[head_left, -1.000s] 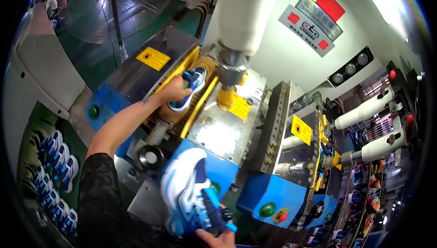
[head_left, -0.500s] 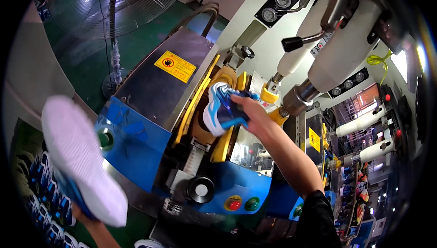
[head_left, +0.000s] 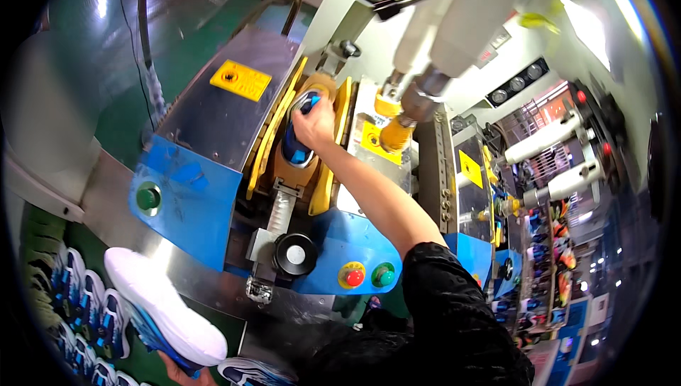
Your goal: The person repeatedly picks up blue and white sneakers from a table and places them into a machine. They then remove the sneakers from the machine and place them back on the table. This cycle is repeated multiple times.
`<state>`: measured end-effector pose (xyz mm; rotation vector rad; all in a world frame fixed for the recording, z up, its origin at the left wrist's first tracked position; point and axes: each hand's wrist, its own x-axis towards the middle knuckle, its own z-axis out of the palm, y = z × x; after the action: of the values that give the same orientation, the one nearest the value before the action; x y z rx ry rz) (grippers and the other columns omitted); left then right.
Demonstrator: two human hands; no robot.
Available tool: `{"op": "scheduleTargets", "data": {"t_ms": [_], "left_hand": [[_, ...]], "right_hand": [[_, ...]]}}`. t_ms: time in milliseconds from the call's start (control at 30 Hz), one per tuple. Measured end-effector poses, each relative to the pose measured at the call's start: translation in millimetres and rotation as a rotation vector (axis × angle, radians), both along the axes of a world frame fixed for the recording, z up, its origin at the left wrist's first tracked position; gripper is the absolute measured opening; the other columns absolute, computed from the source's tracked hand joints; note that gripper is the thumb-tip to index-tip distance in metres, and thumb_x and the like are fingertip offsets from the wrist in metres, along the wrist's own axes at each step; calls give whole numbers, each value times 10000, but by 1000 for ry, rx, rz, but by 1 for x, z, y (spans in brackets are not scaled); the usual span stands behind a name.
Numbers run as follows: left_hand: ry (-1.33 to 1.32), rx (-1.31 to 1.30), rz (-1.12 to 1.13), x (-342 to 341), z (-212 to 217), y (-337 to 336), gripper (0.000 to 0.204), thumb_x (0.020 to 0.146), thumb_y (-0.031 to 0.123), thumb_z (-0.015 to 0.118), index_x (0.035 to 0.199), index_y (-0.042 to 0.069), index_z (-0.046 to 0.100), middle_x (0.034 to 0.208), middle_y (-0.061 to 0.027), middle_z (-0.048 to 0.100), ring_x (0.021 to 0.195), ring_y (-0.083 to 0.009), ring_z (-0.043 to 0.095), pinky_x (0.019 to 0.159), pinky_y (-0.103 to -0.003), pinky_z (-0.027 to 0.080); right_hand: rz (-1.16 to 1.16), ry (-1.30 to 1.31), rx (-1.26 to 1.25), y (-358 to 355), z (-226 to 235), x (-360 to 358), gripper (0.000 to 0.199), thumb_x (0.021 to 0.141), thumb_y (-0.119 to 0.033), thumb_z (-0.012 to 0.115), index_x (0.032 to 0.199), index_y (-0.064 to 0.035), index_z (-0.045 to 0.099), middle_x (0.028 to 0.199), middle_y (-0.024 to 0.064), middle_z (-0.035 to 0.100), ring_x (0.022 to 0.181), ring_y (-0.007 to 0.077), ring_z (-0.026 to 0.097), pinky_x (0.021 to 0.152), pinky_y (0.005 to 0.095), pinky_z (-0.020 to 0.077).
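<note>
My right hand [head_left: 316, 125] is closed over the top of a dark blue sneaker [head_left: 296, 146], which sits lengthwise in the press's cradle between two yellow side pads [head_left: 268, 146]. My fingers hide part of the shoe's upper. At the lower left my left hand [head_left: 186, 372] grips a second blue sneaker [head_left: 164, 309] from below, its white sole turned up and toward me. Most of that hand's fingers are hidden by the shoe. Above and right of the cradle hang the press's metal rams with yellow tips [head_left: 397, 134].
A black knob [head_left: 295, 254] and red [head_left: 354, 277] and green [head_left: 384, 275] buttons are on the press's front. Rows of sneakers [head_left: 91, 297] stand at the lower left. Another shoe [head_left: 255, 372] lies at the bottom edge. A similar machine [head_left: 553, 173] is on the right.
My right hand has lowered its sneaker into the cradle, sole down. The left hand's sneaker has moved down. The whole view has shifted.
</note>
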<state>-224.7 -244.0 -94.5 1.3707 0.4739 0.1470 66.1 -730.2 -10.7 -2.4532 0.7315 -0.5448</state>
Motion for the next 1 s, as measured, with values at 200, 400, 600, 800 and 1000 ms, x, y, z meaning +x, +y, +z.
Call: {"op": "scheduleTargets", "data": {"t_ms": [200, 400, 600, 800, 1000], "left_hand": [[-171, -530, -116, -40, 57, -19, 633, 967, 427, 472, 1427, 4, 374, 1407, -151, 475, 1238, -325, 513, 1053, -481, 417], [-122, -680, -131, -97, 86, -69, 477, 956, 291, 546, 1355, 37, 491, 1316, -128, 573, 1180, -297, 573, 1037, -456, 441], [-77, -543, -126, -172, 141, -131, 662, 819, 142, 711, 1383, 27, 385, 1285, -148, 548, 1117, -293, 591, 978, -446, 486], [-204, 22, -555, -259, 163, -215, 869, 863, 340, 711, 1501, 37, 204, 1492, -143, 302, 1389, -251, 281, 1144, -394, 220], [-563, 224, -691, -256, 169, -141, 490, 912, 265, 616, 1306, 30, 445, 1262, -94, 534, 1186, -227, 468, 1050, -378, 331]], "right_hand": [[465, 93, -362, 41, 80, -124, 686, 864, -378, 632, 1329, 74, 408, 1355, 251, 469, 1202, 412, 505, 975, 436, 461], [584, 414, -548, 29, 31, -401, 835, 758, -338, 770, 1388, 52, 384, 1440, 286, 378, 1342, 447, 361, 1079, 601, 275], [722, -27, 337, 72, 78, -431, 806, 846, -275, 711, 1457, 37, 290, 1492, 247, 328, 1380, 362, 345, 1117, 478, 281], [959, 408, 1985, 92, 26, -489, 797, 778, -380, 724, 1388, 16, 398, 1336, 170, 522, 1187, 269, 558, 997, 417, 460], [696, 603, 1725, 149, 22, -569, 592, 976, -452, 395, 1399, -40, 415, 1342, 128, 515, 1206, 264, 528, 1029, 397, 428]]}}
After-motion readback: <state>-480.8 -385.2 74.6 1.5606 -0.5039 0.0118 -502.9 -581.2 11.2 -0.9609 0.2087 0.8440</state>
